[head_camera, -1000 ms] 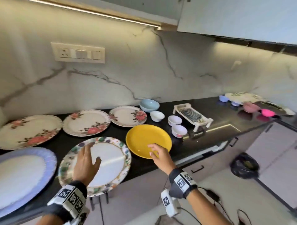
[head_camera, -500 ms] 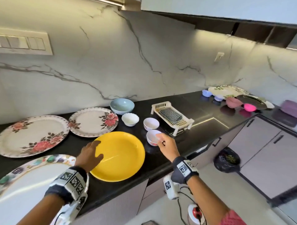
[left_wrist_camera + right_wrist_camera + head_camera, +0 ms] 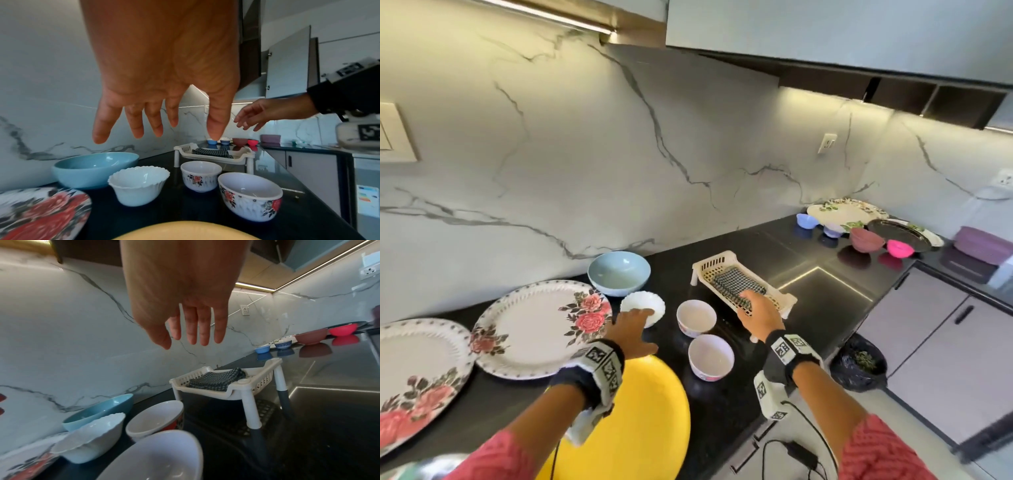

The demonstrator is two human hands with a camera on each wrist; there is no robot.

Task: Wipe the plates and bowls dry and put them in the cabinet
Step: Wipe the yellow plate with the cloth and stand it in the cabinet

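Observation:
On the black counter [image 3: 808,291] my left hand [image 3: 635,317] hovers with spread fingers [image 3: 156,129] above the near rim of a white scalloped bowl [image 3: 645,301] and holds nothing. My right hand [image 3: 756,305] is open over the near end of a cream rack [image 3: 709,263]; its straight fingers [image 3: 193,337] hang above the checked cloth [image 3: 216,378] lying in it. Between the hands stand two small floral bowls [image 3: 695,317] [image 3: 710,356]. A blue bowl [image 3: 618,277] sits behind, a yellow plate [image 3: 640,428] under my left wrist, and two rose plates [image 3: 534,325] [image 3: 414,370] to the left.
At the counter's far right lie a floral plate [image 3: 842,214], small blue bowls [image 3: 805,219], a maroon bowl [image 3: 865,238], a pink bowl [image 3: 899,247], a dark tray [image 3: 897,231] and a purple box [image 3: 983,243]. An upper cabinet [image 3: 825,31] hangs overhead. A black bin bag [image 3: 858,363] sits on the floor.
Both hands have moved right along the counter: the left from the yellow plate to over the white bowl, the right from the small bowls to over the rack.

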